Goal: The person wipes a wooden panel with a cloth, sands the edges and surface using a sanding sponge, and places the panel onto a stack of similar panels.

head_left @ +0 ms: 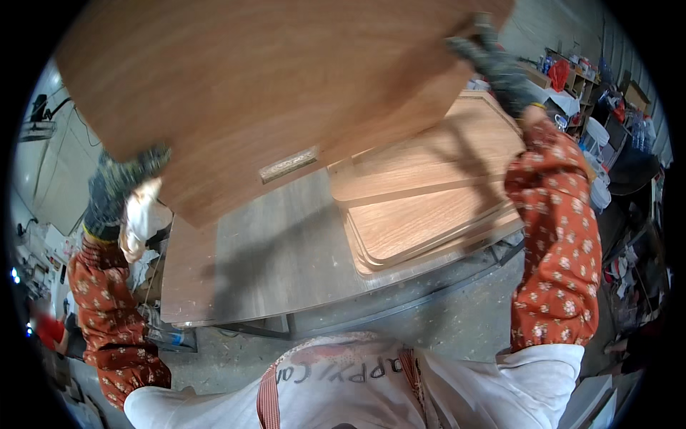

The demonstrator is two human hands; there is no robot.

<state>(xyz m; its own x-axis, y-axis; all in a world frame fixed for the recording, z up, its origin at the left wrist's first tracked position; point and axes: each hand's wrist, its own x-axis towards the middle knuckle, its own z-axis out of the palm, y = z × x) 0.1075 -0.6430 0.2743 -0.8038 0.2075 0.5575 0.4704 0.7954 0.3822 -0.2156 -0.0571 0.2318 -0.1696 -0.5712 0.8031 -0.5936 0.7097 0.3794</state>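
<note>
A large brown wooden panel [271,86] is raised and tilted over the worktable, filling the upper middle. Gloved in dark mottled fabric, my left hand [128,179] is closed on its left edge. A crumpled white cloth [143,218] hangs from that same hand. My right hand [496,68], in a similar glove, grips the panel's upper right edge, with its fingers partly blurred. Near the panel's lower edge is a small pale rectangular patch [288,164]; I cannot tell whether it is a label or a cut-out. Under the panel lie stacked round-cornered wooden boards [429,222].
The worktable [279,250] has a grey wood-grain top on a metal frame. Cluttered shelves [586,86] with tubs and bottles line the right side. White buckets [599,164] stand beyond my right forearm. Part of a person in red [48,329] shows at the far left.
</note>
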